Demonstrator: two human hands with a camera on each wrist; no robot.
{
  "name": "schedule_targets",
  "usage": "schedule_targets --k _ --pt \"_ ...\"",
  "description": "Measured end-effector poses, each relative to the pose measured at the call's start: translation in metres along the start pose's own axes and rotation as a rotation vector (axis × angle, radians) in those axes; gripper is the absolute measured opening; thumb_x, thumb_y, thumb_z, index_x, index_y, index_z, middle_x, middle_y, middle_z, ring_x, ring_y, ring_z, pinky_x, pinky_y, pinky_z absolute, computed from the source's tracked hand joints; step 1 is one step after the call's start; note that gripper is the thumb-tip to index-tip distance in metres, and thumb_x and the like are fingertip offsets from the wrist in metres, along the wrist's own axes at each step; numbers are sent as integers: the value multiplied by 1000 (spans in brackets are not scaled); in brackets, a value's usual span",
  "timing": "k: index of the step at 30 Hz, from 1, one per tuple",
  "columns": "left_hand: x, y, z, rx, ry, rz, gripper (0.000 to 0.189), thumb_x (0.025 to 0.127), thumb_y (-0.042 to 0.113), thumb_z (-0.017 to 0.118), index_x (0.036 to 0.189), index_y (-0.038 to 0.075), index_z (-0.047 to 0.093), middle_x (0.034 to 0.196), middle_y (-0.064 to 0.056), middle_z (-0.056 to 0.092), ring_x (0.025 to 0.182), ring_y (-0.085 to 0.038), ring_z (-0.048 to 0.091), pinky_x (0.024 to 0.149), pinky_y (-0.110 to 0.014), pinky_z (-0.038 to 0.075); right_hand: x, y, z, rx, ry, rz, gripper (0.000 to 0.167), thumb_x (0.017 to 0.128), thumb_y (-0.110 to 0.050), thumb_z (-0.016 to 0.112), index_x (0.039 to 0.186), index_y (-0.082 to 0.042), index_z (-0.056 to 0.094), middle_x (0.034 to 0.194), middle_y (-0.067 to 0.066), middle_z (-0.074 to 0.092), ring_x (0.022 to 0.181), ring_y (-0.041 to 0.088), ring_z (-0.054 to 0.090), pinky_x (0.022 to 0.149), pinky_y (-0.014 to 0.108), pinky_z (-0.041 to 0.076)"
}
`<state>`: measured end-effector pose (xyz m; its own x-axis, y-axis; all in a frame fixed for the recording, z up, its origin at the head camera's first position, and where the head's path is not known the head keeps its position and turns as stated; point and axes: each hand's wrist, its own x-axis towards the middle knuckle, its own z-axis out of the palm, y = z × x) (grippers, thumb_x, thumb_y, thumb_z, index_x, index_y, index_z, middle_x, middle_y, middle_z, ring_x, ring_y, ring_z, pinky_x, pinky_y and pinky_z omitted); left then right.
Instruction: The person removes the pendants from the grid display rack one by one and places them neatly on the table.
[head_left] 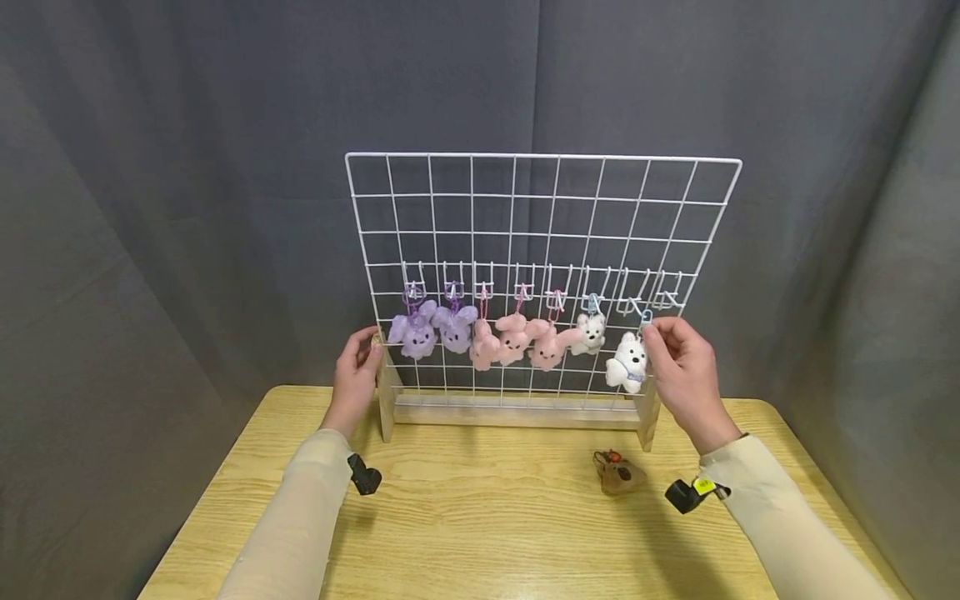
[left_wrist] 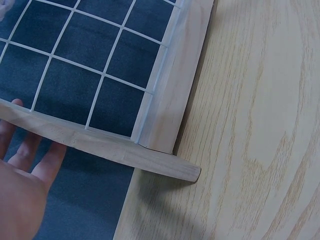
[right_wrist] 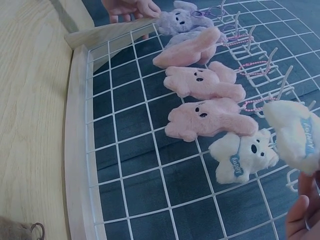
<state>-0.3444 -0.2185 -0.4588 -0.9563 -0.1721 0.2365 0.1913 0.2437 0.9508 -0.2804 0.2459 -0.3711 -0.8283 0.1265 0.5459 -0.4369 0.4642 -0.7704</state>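
My right hand (head_left: 684,367) pinches a white plush bear keychain (head_left: 628,364) by its light blue clasp (head_left: 646,317), right in front of the hooks at the grid's right end. In the right wrist view this bear (right_wrist: 295,137) shows its blue ribbon with lettering. My left hand (head_left: 355,379) holds the wooden side post (left_wrist: 135,154) of the white wire grid rack (head_left: 536,197), fingers behind the wood. From the hooks hang two purple plush bunnies (head_left: 417,333), three pink plush bunnies (head_left: 514,339) and another white plush bear (head_left: 590,333).
A brown plush keychain (head_left: 621,475) with a red bead lies on the wooden table (head_left: 465,517), in front of the rack's right foot. White wire hooks (head_left: 666,298) line the grid. A grey curtain (head_left: 247,167) stands behind and at both sides.
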Motion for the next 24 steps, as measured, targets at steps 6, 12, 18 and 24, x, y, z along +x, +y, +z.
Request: schedule_targets --k 6,12,18,24 --pt "-1 1 0 4 -8 -11 39 113 27 49 152 22 49 140 -12 60 121 -25 57 88 -32 49 -2 -2 -2 10 4 8 21 109 -15 58 111 4 66 78 0 55 66 7 48 58 19 41" --pt "0 0 0 3 -14 -6 39 113 28 48 152 22 49 141 -12 59 121 -24 57 86 -28 48 -7 -1 -5 1 -2 -2 21 109 -16 58 111 4 67 79 0 56 67 8 49 59 19 41" --pt "-1 1 0 -9 -14 -14 39 114 25 48 153 21 48 143 -12 58 126 -24 56 94 -32 48 -15 0 -3 22 -69 -5 17 108 -16 60 110 -1 68 75 2 56 64 14 53 57 22 45" --pt "-1 1 0 -11 -19 -14 40 114 24 48 154 19 47 146 -13 57 130 -26 56 100 -39 48 -24 5 4 12 -157 -19 14 108 -15 62 107 -3 68 79 3 59 65 12 52 59 23 44"
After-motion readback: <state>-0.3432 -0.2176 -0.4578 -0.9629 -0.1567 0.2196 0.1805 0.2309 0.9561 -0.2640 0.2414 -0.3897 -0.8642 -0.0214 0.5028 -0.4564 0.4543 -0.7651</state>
